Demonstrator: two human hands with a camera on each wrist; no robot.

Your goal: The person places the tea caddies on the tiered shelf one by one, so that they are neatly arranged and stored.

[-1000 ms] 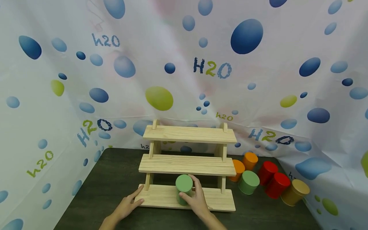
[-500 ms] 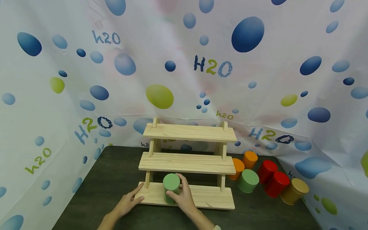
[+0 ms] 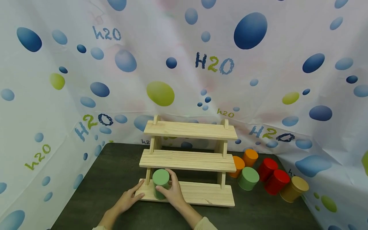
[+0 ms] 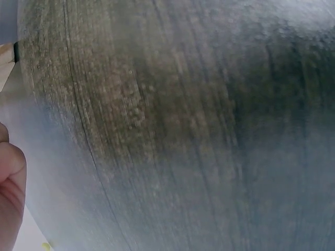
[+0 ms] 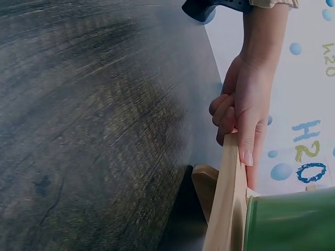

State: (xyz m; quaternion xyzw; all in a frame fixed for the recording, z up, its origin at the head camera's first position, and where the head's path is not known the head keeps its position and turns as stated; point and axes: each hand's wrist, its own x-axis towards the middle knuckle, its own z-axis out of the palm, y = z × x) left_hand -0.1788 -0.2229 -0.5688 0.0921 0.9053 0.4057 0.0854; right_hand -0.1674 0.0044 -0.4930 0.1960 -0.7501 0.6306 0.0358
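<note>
A three-tier wooden display shelf [image 3: 207, 194] stands on the dark table. My right hand [image 3: 173, 194] grips an upright green canister [image 3: 161, 177] near the left end of its bottom tier, thumb in front and fingers around the right side. At that tier's left corner, my left hand [image 3: 126, 200] holds the board; the right wrist view has the left thumb [image 5: 247, 149] on its upper face and other fingers curled at the edge. The green canister's wall [image 5: 293, 225] rises close beside the board there. Only part of the left hand [image 4: 10, 175] enters the left wrist view.
Right of the shelf is a group of canisters: a second green one [image 3: 248, 179], orange ones [image 3: 250, 157], red ones [image 3: 277, 182] and a gold one [image 3: 294, 189]. A patterned curtain [image 3: 184, 95] hangs behind and beside the table [image 3: 115, 166].
The right hand has moved the green canister leftward along the bottom tier, from the middle to near the left hand. The left hand stays at the corner. The head view has shifted slightly.
</note>
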